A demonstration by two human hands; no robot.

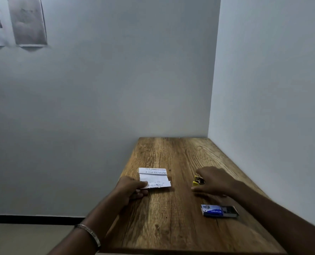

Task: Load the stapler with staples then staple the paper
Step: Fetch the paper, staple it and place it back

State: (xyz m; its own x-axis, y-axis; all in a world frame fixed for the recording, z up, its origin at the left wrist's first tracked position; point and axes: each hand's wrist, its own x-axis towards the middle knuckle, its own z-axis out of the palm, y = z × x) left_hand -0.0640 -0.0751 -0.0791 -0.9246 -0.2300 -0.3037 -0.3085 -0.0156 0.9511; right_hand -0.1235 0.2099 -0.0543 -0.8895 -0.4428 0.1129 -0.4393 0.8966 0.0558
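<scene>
**Hands at the paper and the stapler**

We see the folded paper lying on the wooden worktop just left of the frame's centre, its long axis running toward the far wall, printed lines across it. Our left hand pinches its near left corner, thumb on top and fingers curled beneath. The small yellow stapler sits to the right of the paper, well apart from it, pointing roughly away from us. Our right hand arches over it with fingers spread and loosely open; we cannot tell whether they grip it. The blue staple box lies slid open in the lower right, long axis crosswise.
</scene>
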